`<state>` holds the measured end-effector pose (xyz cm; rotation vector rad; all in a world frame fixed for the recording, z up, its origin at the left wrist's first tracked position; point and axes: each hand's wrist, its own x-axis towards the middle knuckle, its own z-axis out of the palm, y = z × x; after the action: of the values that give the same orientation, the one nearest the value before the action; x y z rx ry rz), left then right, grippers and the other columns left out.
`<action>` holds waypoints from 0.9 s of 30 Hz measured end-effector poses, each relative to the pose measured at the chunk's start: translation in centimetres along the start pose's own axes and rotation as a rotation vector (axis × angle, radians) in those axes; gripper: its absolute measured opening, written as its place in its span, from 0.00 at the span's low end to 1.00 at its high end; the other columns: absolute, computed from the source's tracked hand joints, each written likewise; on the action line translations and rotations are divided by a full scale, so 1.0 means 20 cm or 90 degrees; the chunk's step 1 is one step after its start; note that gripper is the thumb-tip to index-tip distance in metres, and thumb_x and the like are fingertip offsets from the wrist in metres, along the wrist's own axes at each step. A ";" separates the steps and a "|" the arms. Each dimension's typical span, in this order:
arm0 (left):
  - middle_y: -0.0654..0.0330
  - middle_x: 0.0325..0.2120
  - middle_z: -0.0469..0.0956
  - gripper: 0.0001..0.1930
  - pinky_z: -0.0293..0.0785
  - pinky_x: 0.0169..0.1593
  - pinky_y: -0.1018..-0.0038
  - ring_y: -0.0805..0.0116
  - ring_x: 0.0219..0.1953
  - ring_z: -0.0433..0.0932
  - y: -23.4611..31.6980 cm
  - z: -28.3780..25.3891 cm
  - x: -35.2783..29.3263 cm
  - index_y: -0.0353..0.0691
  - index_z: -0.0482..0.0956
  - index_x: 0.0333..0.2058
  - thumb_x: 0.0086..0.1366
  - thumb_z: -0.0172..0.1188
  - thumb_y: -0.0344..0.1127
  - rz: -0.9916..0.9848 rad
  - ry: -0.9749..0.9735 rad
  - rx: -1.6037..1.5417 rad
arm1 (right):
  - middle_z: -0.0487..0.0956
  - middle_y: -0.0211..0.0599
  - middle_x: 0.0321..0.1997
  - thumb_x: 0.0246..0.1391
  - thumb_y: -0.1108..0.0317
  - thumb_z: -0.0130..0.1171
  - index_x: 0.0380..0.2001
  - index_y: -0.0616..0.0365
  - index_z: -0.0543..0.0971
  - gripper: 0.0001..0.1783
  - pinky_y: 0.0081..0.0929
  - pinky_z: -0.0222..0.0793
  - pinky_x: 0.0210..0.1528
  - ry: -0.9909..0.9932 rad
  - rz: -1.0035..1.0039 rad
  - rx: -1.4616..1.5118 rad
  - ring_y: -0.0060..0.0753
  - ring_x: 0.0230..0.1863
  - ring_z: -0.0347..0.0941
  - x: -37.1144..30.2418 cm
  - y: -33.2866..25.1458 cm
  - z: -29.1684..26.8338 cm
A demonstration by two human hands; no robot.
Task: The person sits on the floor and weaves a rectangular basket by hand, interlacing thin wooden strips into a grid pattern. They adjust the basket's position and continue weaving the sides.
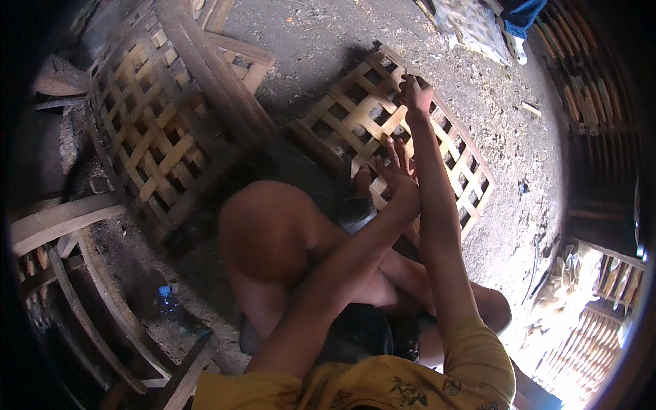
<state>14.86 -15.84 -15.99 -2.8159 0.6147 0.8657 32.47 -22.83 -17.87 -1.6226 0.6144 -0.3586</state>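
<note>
Note left fingers point(394, 152) apart over tan-brown, crisscross wooden lattice panel point(393, 124); right fingers point(410, 89) curled, cannot tell hold. Could tip beneath, if pressed off-centre.

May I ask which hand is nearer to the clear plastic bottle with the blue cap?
Left. The left hand is over the light-brown woven wooden lattice panel, ahead and right of the bottle; the right hand is farther off, by the panel's far edge.
</note>
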 end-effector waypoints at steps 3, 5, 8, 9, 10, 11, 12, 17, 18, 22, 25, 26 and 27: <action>0.53 0.77 0.27 0.33 0.48 0.67 0.32 0.39 0.76 0.23 -0.01 0.00 0.00 0.65 0.47 0.75 0.75 0.42 0.54 0.010 0.028 -0.017 | 0.71 0.25 0.20 0.63 0.58 0.52 0.27 0.58 0.77 0.17 0.22 0.56 0.19 0.013 -0.046 0.029 0.18 0.16 0.62 -0.12 -0.08 -0.01; 0.46 0.76 0.29 0.42 0.53 0.67 0.33 0.35 0.76 0.26 -0.02 -0.01 -0.03 0.58 0.49 0.75 0.66 0.57 0.53 0.082 0.040 -0.113 | 0.65 0.21 0.16 0.65 0.54 0.51 0.23 0.53 0.74 0.20 0.23 0.52 0.20 0.016 -0.001 0.067 0.15 0.17 0.57 -0.21 -0.12 -0.16; 0.37 0.68 0.56 0.41 0.62 0.63 0.37 0.31 0.71 0.50 -0.10 -0.13 -0.07 0.49 0.63 0.69 0.60 0.64 0.57 0.175 0.124 -0.205 | 0.64 0.21 0.17 0.67 0.57 0.49 0.23 0.54 0.73 0.19 0.23 0.54 0.21 0.005 -0.071 -0.084 0.15 0.18 0.57 -0.45 -0.27 -0.42; 0.37 0.63 0.68 0.37 0.66 0.61 0.41 0.33 0.68 0.62 -0.20 -0.23 -0.09 0.48 0.68 0.66 0.60 0.63 0.55 0.194 0.161 -0.243 | 0.64 0.21 0.17 0.68 0.58 0.49 0.23 0.55 0.73 0.19 0.23 0.54 0.21 -0.013 -0.075 -0.092 0.15 0.18 0.57 -0.55 -0.34 -0.48; 0.42 0.46 0.81 0.32 0.74 0.57 0.51 0.42 0.53 0.79 -0.27 -0.27 -0.05 0.43 0.75 0.59 0.61 0.63 0.54 0.229 0.196 -0.338 | 0.68 0.24 0.20 0.66 0.59 0.50 0.26 0.58 0.75 0.17 0.25 0.57 0.25 -0.036 -0.101 -0.150 0.18 0.22 0.60 -0.60 -0.35 -0.58; 0.42 0.42 0.83 0.32 0.77 0.54 0.58 0.48 0.48 0.82 -0.29 -0.40 -0.14 0.38 0.75 0.58 0.62 0.62 0.54 0.224 0.187 -0.433 | 0.72 0.27 0.23 0.64 0.61 0.51 0.28 0.62 0.77 0.16 0.27 0.61 0.28 -0.039 -0.122 -0.217 0.20 0.25 0.62 -0.66 -0.34 -0.76; 0.43 0.43 0.83 0.33 0.77 0.53 0.58 0.48 0.49 0.82 -0.26 -0.40 -0.14 0.37 0.75 0.59 0.62 0.61 0.55 0.275 0.202 -0.487 | 0.73 0.28 0.24 0.64 0.61 0.50 0.30 0.63 0.78 0.15 0.27 0.62 0.30 -0.057 -0.105 -0.249 0.21 0.26 0.64 -0.74 -0.33 -0.91; 0.48 0.41 0.82 0.28 0.78 0.45 0.63 0.59 0.40 0.83 0.01 -0.38 -0.24 0.32 0.77 0.53 0.73 0.47 0.54 0.601 -0.056 -0.697 | 0.82 0.41 0.33 0.60 0.67 0.52 0.40 0.65 0.81 0.14 0.34 0.73 0.42 -0.124 -0.114 -0.355 0.34 0.35 0.78 -1.18 -0.36 -1.28; 0.52 0.32 0.83 0.24 0.78 0.38 0.64 0.63 0.32 0.82 0.09 -0.31 -0.23 0.32 0.78 0.49 0.74 0.47 0.49 0.609 -0.097 -0.726 | 0.82 0.44 0.35 0.60 0.68 0.52 0.41 0.64 0.81 0.13 0.36 0.73 0.43 -0.099 -0.149 -0.362 0.39 0.36 0.79 -1.25 -0.44 -1.26; 0.40 0.27 0.81 0.10 0.75 0.37 0.52 0.39 0.34 0.81 0.07 -0.18 -0.36 0.30 0.79 0.35 0.67 0.57 0.34 0.600 0.172 -0.629 | 0.81 0.50 0.35 0.61 0.69 0.52 0.37 0.62 0.78 0.09 0.41 0.74 0.41 -0.139 -0.266 -0.491 0.53 0.39 0.79 -1.27 -0.33 -1.29; 0.52 0.20 0.78 0.13 0.73 0.29 0.63 0.60 0.25 0.78 -0.04 -0.13 -0.33 0.31 0.77 0.32 0.71 0.55 0.36 0.545 0.329 -0.640 | 0.80 0.55 0.32 0.62 0.67 0.53 0.32 0.63 0.72 0.09 0.47 0.74 0.39 -0.180 -0.153 -0.533 0.58 0.37 0.79 -1.24 -0.46 -1.28; 0.57 0.17 0.76 0.15 0.72 0.26 0.68 0.70 0.22 0.77 -0.07 -0.13 -0.31 0.31 0.77 0.30 0.73 0.53 0.38 0.519 0.337 -0.655 | 0.79 0.57 0.29 0.63 0.66 0.52 0.34 0.63 0.74 0.10 0.51 0.73 0.37 -0.100 -0.207 -0.509 0.60 0.32 0.78 -1.24 -0.44 -1.31; 0.59 0.16 0.75 0.17 0.70 0.26 0.70 0.73 0.20 0.75 -0.12 -0.20 -0.33 0.32 0.75 0.28 0.74 0.52 0.38 0.475 0.194 -0.706 | 0.77 0.48 0.25 0.65 0.66 0.54 0.37 0.64 0.78 0.11 0.39 0.68 0.32 -0.082 -0.263 -0.443 0.37 0.24 0.71 -1.23 -0.44 -1.36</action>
<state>12.99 -12.40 -9.03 -3.7715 1.7731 1.1301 -1.14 -30.27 -2.23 -2.4332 0.3068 -0.3559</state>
